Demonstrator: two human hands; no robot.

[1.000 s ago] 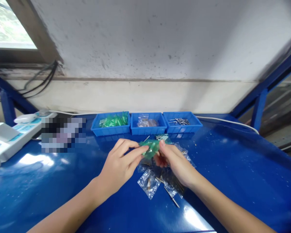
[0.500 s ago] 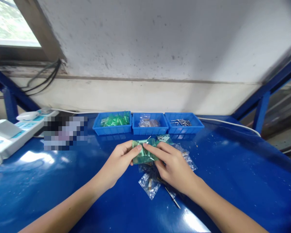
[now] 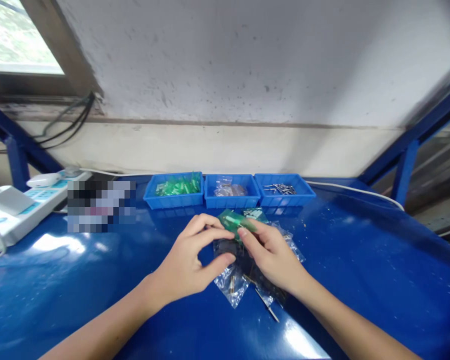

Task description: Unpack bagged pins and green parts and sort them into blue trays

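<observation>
A small green plastic bag point(image 3: 230, 223) is pinched between the thumb and fingers of my right hand point(image 3: 272, 250); a pale strip shows inside it. Beside the bag, my left hand point(image 3: 195, 252) has its thumb and fingers apart, with the fingertips close to the bag's lower left edge; whether they touch it I cannot tell. Below both hands lie clear plastic bags point(image 3: 232, 286) with brass-coloured pieces in them. A thin metal rod point(image 3: 268, 306) sticks out towards me. Another green bag point(image 3: 255, 215) lies behind my right hand.
Three blue bins stand along the wall: one with green bags point(image 3: 178, 186), one with clear bags point(image 3: 230, 189), one with metal pins point(image 3: 281, 189). At the left are a white power strip point(image 3: 22, 207) and a blurred-out object point(image 3: 99, 205). A white cable point(image 3: 360, 187) runs along the back right.
My left hand has let go of the green bag and spread its fingers. The bag has turned and shifted slightly right and up, staying in my right hand.
</observation>
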